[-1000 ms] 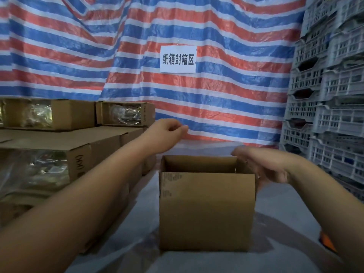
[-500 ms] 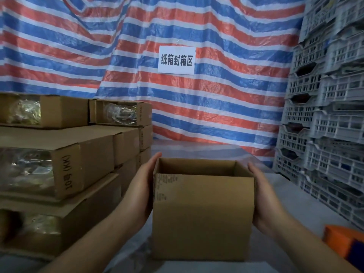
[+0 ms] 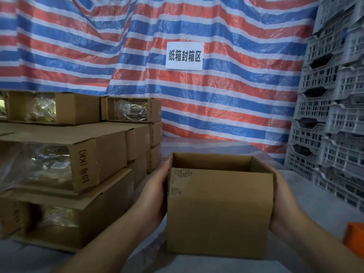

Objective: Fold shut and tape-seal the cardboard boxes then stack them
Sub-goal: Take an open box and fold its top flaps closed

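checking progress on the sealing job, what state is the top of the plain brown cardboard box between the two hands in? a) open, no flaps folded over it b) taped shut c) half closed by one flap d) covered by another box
a: the plain brown cardboard box shows its open top and inner walls, with the left hand and right hand flat against its sides.

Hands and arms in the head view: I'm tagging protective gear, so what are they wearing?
Nothing shows on them. The left hand and right hand are bare, with no gloves, rings or watch visible. Both forearms are uncovered to the frame's bottom edge, with no sleeve, cuff or wristband in sight.
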`<move>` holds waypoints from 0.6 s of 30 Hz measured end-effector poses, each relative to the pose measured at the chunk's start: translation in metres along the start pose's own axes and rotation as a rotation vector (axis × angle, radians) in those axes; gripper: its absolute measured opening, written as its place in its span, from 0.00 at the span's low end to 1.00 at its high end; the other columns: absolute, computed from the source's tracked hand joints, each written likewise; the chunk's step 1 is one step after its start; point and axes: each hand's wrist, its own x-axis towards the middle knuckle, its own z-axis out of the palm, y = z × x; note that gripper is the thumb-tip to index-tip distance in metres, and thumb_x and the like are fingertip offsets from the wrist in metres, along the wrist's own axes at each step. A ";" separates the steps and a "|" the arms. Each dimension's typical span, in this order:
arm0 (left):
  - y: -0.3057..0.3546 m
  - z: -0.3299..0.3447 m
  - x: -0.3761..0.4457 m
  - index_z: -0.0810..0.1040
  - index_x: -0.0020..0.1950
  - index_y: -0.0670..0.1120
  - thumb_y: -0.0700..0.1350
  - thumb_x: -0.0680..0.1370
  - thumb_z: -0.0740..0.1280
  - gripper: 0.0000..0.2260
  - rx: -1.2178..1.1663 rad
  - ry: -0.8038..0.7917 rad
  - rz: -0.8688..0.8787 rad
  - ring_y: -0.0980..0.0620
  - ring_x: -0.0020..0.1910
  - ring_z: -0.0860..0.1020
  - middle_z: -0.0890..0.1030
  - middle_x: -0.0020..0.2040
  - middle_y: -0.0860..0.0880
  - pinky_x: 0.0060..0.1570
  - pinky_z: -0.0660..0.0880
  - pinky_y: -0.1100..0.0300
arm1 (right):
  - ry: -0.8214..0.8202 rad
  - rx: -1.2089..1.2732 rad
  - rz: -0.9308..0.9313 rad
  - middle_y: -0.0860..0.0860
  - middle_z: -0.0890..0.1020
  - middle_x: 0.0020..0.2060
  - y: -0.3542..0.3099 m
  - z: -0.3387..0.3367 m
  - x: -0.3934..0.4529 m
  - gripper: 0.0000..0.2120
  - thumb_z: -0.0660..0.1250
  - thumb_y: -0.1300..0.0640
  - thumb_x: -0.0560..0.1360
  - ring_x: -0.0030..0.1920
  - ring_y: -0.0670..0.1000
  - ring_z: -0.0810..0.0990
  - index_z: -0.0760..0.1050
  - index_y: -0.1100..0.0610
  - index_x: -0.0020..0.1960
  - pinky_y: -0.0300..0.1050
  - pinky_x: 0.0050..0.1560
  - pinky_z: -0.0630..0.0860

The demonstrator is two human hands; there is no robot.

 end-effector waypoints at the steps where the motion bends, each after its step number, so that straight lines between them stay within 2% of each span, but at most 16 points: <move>1: 0.000 0.000 0.000 0.81 0.51 0.42 0.58 0.68 0.64 0.22 0.004 -0.016 0.002 0.48 0.40 0.82 0.84 0.42 0.43 0.47 0.74 0.53 | -0.012 -0.002 -0.008 0.59 0.86 0.38 0.000 0.000 0.000 0.26 0.61 0.38 0.77 0.34 0.56 0.86 0.87 0.55 0.38 0.46 0.29 0.80; 3: -0.002 -0.001 0.001 0.81 0.51 0.44 0.57 0.71 0.64 0.19 0.030 -0.046 0.016 0.51 0.37 0.83 0.84 0.40 0.45 0.43 0.74 0.54 | -0.054 -0.012 -0.016 0.58 0.86 0.37 -0.001 0.002 -0.003 0.24 0.62 0.39 0.77 0.33 0.55 0.85 0.87 0.54 0.38 0.45 0.29 0.80; 4: -0.002 -0.001 0.002 0.80 0.56 0.47 0.56 0.74 0.63 0.18 0.038 -0.051 0.047 0.52 0.40 0.83 0.84 0.43 0.47 0.45 0.75 0.54 | -0.069 -0.014 -0.022 0.57 0.86 0.36 -0.003 0.004 -0.004 0.23 0.63 0.39 0.77 0.33 0.54 0.85 0.87 0.53 0.38 0.44 0.29 0.79; 6: -0.001 -0.004 0.005 0.74 0.65 0.57 0.58 0.78 0.59 0.17 0.073 -0.023 0.189 0.53 0.57 0.81 0.82 0.57 0.52 0.57 0.75 0.51 | -0.054 -0.030 -0.127 0.55 0.87 0.40 -0.008 0.005 -0.002 0.18 0.64 0.39 0.74 0.37 0.51 0.85 0.87 0.49 0.40 0.42 0.33 0.80; 7: 0.002 -0.005 0.007 0.72 0.66 0.62 0.60 0.78 0.58 0.17 0.106 0.000 0.287 0.54 0.63 0.77 0.79 0.63 0.56 0.63 0.73 0.48 | -0.022 -0.066 -0.232 0.52 0.87 0.46 -0.011 0.004 0.000 0.15 0.64 0.40 0.74 0.43 0.49 0.86 0.86 0.46 0.45 0.43 0.38 0.80; 9: 0.006 -0.008 0.007 0.77 0.61 0.65 0.63 0.77 0.57 0.16 0.181 0.027 0.443 0.61 0.64 0.75 0.78 0.63 0.62 0.67 0.70 0.48 | 0.036 -0.243 -0.501 0.47 0.84 0.56 -0.019 -0.001 0.002 0.13 0.61 0.44 0.79 0.59 0.48 0.81 0.84 0.44 0.51 0.45 0.56 0.77; 11: 0.006 -0.012 0.007 0.83 0.52 0.60 0.66 0.78 0.56 0.19 0.327 0.040 0.578 0.67 0.63 0.73 0.76 0.63 0.66 0.65 0.71 0.58 | -0.042 -0.577 -0.773 0.41 0.81 0.59 -0.024 -0.006 -0.003 0.15 0.59 0.42 0.78 0.64 0.45 0.76 0.83 0.44 0.50 0.39 0.64 0.70; 13: 0.006 -0.015 0.005 0.84 0.44 0.54 0.65 0.78 0.55 0.22 0.517 -0.001 0.746 0.68 0.64 0.71 0.74 0.64 0.66 0.59 0.71 0.69 | -0.140 -0.784 -0.874 0.38 0.79 0.58 -0.022 -0.008 -0.008 0.11 0.62 0.42 0.75 0.63 0.42 0.76 0.82 0.43 0.46 0.31 0.62 0.68; 15: 0.005 -0.017 0.005 0.83 0.42 0.52 0.62 0.79 0.55 0.21 0.622 -0.039 0.838 0.62 0.64 0.73 0.76 0.63 0.64 0.57 0.72 0.70 | -0.176 -0.789 -0.872 0.37 0.80 0.56 -0.019 -0.005 -0.010 0.05 0.69 0.43 0.73 0.60 0.43 0.78 0.82 0.42 0.42 0.30 0.60 0.70; 16: 0.004 -0.017 0.005 0.83 0.41 0.51 0.62 0.79 0.56 0.21 0.621 -0.044 0.832 0.60 0.63 0.76 0.78 0.62 0.62 0.55 0.73 0.68 | -0.188 -0.762 -0.860 0.38 0.80 0.54 -0.019 -0.004 -0.010 0.04 0.73 0.43 0.71 0.58 0.43 0.79 0.82 0.42 0.41 0.30 0.59 0.71; 18: 0.004 -0.013 0.005 0.83 0.40 0.51 0.64 0.79 0.55 0.23 0.499 -0.060 0.732 0.59 0.57 0.79 0.81 0.58 0.58 0.50 0.75 0.67 | -0.201 -0.723 -0.854 0.39 0.81 0.53 -0.020 -0.003 -0.011 0.05 0.73 0.44 0.69 0.57 0.44 0.80 0.83 0.43 0.41 0.31 0.57 0.72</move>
